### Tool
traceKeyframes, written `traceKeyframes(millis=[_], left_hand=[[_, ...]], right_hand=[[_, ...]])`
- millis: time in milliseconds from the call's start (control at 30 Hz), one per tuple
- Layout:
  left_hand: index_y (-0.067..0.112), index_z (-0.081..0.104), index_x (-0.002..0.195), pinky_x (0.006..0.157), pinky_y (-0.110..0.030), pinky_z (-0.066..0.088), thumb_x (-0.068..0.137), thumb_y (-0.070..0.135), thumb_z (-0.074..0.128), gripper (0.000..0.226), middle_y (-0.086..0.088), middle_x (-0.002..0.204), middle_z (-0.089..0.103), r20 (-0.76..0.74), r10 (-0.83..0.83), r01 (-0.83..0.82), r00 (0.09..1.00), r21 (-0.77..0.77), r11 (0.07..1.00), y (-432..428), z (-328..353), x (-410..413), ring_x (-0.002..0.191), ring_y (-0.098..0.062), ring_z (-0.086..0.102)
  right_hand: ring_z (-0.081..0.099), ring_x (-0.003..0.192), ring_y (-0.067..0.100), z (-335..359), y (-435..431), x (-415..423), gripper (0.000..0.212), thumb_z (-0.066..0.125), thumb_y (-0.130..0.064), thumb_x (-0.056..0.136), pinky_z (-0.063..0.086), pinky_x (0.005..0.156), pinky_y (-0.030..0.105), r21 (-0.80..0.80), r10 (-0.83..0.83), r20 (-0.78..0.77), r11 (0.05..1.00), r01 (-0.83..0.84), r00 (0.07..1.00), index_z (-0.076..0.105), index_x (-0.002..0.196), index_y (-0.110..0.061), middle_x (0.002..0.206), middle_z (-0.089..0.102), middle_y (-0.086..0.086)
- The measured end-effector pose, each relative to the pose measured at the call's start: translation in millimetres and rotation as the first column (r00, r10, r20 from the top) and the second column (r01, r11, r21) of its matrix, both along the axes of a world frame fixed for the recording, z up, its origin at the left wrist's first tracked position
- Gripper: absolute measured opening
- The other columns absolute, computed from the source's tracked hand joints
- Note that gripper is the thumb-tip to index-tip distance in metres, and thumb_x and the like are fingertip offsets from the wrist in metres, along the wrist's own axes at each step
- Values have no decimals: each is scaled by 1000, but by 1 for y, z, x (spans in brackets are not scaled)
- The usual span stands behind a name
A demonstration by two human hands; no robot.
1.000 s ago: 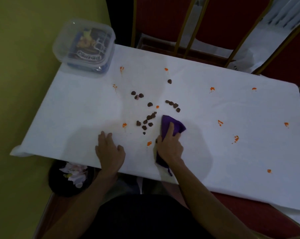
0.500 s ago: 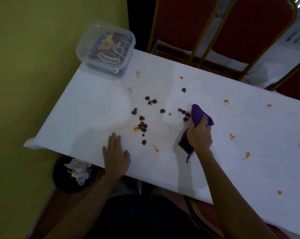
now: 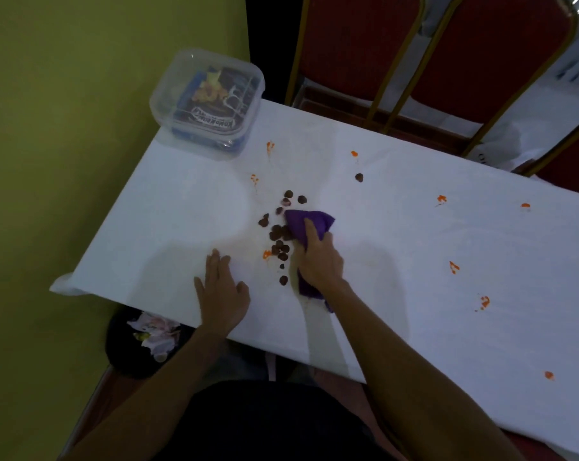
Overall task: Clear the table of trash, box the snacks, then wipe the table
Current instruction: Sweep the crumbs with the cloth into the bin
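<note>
A purple cloth (image 3: 309, 224) lies bunched on the white table (image 3: 398, 261), and my right hand (image 3: 318, 261) is shut on it, pressing it down. Several dark brown crumbs (image 3: 280, 242) sit in a cluster against the cloth's left edge, with one more crumb (image 3: 359, 177) lying apart further back. Orange smears (image 3: 453, 267) dot the table to the right and behind. My left hand (image 3: 222, 291) rests flat on the table near its front edge, fingers apart, holding nothing. A clear lidded box (image 3: 208, 103) with snack packets inside stands at the table's back left corner.
A dark bin (image 3: 142, 344) with crumpled paper stands on the floor below the table's front left corner. Red chairs (image 3: 364, 44) with gold frames line the far side. A yellow-green wall (image 3: 65, 128) runs along the left.
My right hand has swept the cloth leftward from the table's middle, pushing the brown crumbs into a tighter cluster. My left hand has stayed flat near the front edge.
</note>
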State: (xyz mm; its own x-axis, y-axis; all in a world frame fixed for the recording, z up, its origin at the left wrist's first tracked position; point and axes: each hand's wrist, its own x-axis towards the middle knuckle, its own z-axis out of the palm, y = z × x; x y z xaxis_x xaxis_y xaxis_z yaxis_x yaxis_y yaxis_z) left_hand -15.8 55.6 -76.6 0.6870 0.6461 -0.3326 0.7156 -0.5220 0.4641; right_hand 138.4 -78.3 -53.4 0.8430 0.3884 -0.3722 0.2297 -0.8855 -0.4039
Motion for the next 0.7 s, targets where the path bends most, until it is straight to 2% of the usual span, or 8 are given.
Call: traceKeyframes(millis=[67,167,267,367,567,700], left_hand=[[10,24,153,123,-51,0,96,21,49,63,-7,166,7,20,52,-53,998,29,998,8,-4,8,154,-21,1],[7,24,153,123,-55,2,97,20,47,62,-10,166,9,42,100,-103,994,72,992,14,-9,18,154,-23,2],[8,26,152,121,-60,8,96,23,42,60,-14,165,14,62,90,-99,994,168,981,11,-20,18,154,-27,7],[9,28,151,121,-60,10,96,31,34,60,-14,164,18,86,63,-83,994,250,965,10,-30,14,153,-28,10],[7,35,149,121,-58,9,99,28,36,55,-16,161,25,123,85,-128,989,402,907,6,-39,12,153,-28,14],[6,35,149,122,-57,8,99,27,37,54,-16,162,24,157,87,-149,984,445,883,4,-44,13,153,-28,12]], right_hand=[[61,99,33,2,-8,-4,57,37,-36,105,54,84,44,25,-8,23,1000,8,1000,17,157,-26,133,43,17],[59,99,32,5,-36,10,55,38,-32,105,54,82,44,72,-123,90,991,117,988,18,156,-24,128,46,17],[58,101,36,8,-69,44,54,37,-35,105,53,85,49,70,-251,130,967,244,959,18,155,-25,127,47,18],[57,107,40,13,-87,87,54,38,-35,105,52,90,53,29,-311,157,950,311,937,20,154,-25,132,44,21],[55,114,41,7,-83,147,49,42,-28,103,49,94,50,17,-362,130,932,363,923,29,151,-22,138,42,21],[55,107,30,-3,-67,166,50,56,-24,97,49,88,41,48,-438,134,899,435,889,37,143,-24,134,44,15]])
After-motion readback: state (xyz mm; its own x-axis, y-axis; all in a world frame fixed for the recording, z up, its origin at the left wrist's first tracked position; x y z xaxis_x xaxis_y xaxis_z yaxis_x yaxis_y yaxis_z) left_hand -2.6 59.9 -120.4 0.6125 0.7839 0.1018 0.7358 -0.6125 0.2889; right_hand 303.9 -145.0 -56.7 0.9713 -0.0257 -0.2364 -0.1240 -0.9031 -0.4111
